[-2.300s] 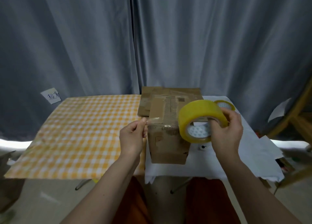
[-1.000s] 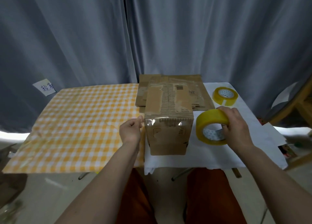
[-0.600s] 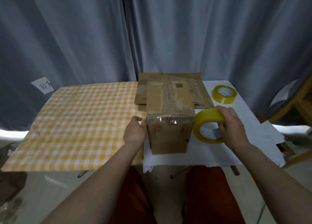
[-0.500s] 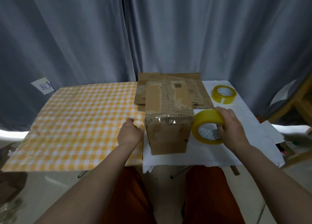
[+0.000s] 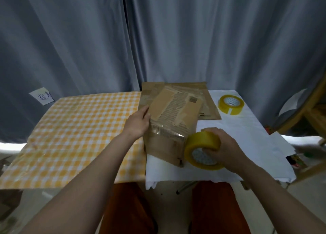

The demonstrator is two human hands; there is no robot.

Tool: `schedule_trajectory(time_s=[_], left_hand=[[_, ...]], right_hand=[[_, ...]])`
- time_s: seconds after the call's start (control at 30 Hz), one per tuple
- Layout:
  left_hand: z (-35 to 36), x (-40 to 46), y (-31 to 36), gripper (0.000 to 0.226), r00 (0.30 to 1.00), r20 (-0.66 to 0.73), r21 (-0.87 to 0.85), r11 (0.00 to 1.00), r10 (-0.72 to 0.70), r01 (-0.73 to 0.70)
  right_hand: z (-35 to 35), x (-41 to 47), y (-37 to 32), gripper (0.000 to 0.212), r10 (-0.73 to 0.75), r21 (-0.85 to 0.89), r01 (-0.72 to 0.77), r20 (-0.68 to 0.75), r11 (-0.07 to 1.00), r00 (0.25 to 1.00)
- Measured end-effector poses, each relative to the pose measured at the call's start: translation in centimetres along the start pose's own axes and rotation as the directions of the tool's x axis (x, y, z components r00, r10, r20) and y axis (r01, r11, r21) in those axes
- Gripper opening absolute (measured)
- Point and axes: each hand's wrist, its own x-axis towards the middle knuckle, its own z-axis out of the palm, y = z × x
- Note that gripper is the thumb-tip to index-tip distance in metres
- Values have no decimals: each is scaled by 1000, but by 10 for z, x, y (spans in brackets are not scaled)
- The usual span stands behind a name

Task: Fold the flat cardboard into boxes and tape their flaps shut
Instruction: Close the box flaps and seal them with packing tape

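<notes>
Grey curtain (image 5: 176, 39) behind, cardboard box (image 5: 172, 126) at frame center, left hand (image 5: 138, 121) flat against its left side, fingers straight, right hand (image 5: 224, 145) gripping tape roll (image 5: 202, 150) at lower right.

1. Left of the box (image 5: 169, 128): open checked cloth (image 5: 79, 136), blocked only by the left hand (image 5: 138, 121) against the box's left side.
2. Right front: roll of tape (image 5: 202, 150) in the right hand (image 5: 224, 148), touching the box's corner.
3. Behind: flat cardboard (image 5: 208, 99), then curtain (image 5: 158, 39).
4. Far right: second roll (image 5: 231, 104), bare white cloth (image 5: 247, 136) between.
</notes>
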Motion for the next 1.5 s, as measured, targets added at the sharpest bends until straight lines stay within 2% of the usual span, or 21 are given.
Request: schedule_trajectory(time_s=[0.1,0.17,0.2,0.27,0.3,0.33,0.4,0.5,0.7,0.8,0.87,0.93,1.03,1.13,1.27,1.33,1.37,1.43,1.47,1.5], left_hand=[[-8,4,7,39,997,-16,297,953,71,-63],[-2,-7,20,46,998,-50,445,896,43,-17],[3,-13,29,67,1000,-29,489,872,-6,19],[15,-24,46,123,992,85,580,814,-96,29],[20,-27,52,139,980,152,623,782,-125,4],[24,-28,56,144,970,201,657,753,-141,-27],[27,-26,58,133,960,249,692,718,-131,-82],[25,-18,56,111,950,306,694,698,-62,-178],[24,-16,55,97,910,407,656,667,81,-353],[26,-21,50,87,855,468,572,661,223,-486],[26,-18,49,78,794,515,527,612,323,-590],[21,-8,48,69,776,530,522,590,343,-617],[11,6,40,60,806,505,517,640,308,-569],[7,13,26,58,815,482,485,677,321,-554],[10,15,21,62,828,436,440,719,352,-538],[14,10,18,65,864,330,391,778,380,-492],[17,6,16,71,895,227,345,828,385,-443],[26,-9,13,97,962,-32,156,952,271,-263],[32,-18,11,112,984,-121,19,991,133,-132],[38,-26,9,125,989,-144,-120,993,-29,12]], right_hand=[[11,-5,-14,58,-12,84,6,72,996,997],[18,-5,-21,56,9,114,-19,83,993,996],[19,-5,-23,54,23,123,-33,86,992,996],[18,-3,-23,50,44,155,-60,108,986,993],[16,-3,-22,50,57,174,-78,124,982,991],[15,-3,-22,52,71,194,-97,139,976,988],[15,-2,-24,57,95,233,-132,163,963,982],[15,-4,-28,49,109,273,-161,197,948,974],[15,-7,-28,42,111,319,-211,304,924,946],[8,-10,-27,55,102,354,-258,403,899,910],[4,-11,-28,54,75,409,-272,435,871,897],[8,-8,-33,51,65,465,-278,424,840,903],[30,0,-46,46,104,494,-296,379,817,920],[57,2,-54,44,73,570,-279,357,773,931],[70,2,-47,36,96,520,-312,400,795,912],[73,2,-44,42,124,512,-343,413,787,902],[74,2,-43,48,139,508,-353,412,786,901],[74,2,-39,53,162,491,-357,394,795,904],[74,2,-36,54,171,477,-354,386,804,907],[73,2,-34,55,172,465,-349,380,814,909]])
